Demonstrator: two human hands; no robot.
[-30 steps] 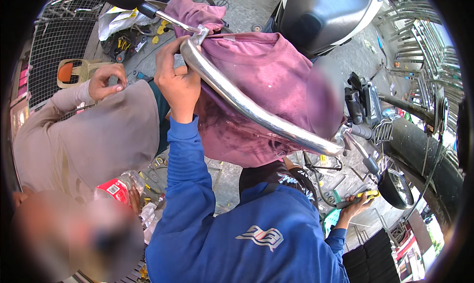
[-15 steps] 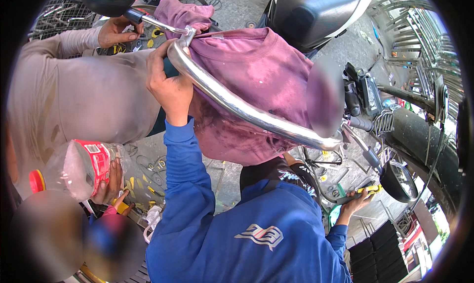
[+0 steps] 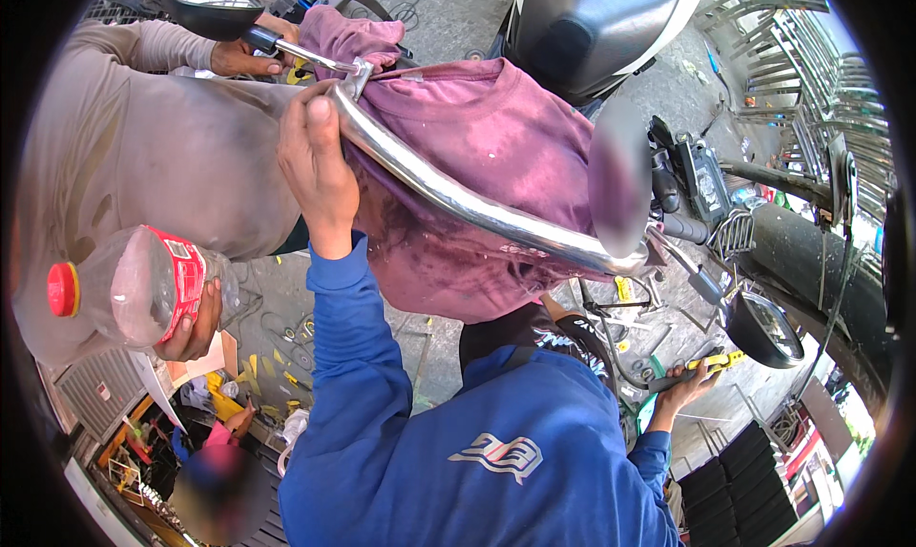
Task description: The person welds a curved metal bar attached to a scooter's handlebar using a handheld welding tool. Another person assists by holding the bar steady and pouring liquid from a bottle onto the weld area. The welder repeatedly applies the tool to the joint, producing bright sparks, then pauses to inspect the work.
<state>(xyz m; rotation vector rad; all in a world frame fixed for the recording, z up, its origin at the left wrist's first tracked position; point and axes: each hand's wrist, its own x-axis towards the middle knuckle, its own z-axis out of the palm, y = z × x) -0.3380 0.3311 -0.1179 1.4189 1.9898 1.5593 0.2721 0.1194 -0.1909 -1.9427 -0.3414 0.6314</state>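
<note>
A thick, curved chrome tube (image 3: 468, 191) slants over a purple T-shirt (image 3: 496, 127) that is draped across a motorcycle's front. My left hand (image 3: 322, 170), in a blue sleeve, is at the tube's upper left end. Its fingers hook behind the end, and the thumb lifts clear in front. Lower right, my right hand (image 3: 679, 392) closes round a yellow-and-black tool (image 3: 718, 362), its exact kind unclear. A dark bar runs beside that hand. Round mirrors on stems stand at both sides, the left mirror (image 3: 215, 10) and the right mirror (image 3: 765, 327).
A co-worker in a grey long-sleeved shirt (image 3: 181, 156) stands at left, one hand near the left mirror. A hand (image 3: 196, 327) holds a clear bottle (image 3: 100, 294) with a red cap. A black seat (image 3: 592, 31) is behind; metal racks (image 3: 792, 60) stand right. Yellow scraps litter the floor.
My left hand has loosened, its thumb lifting off the tube. The bottle has moved lower and left. The view has shifted slightly; my right hand keeps its hold.
</note>
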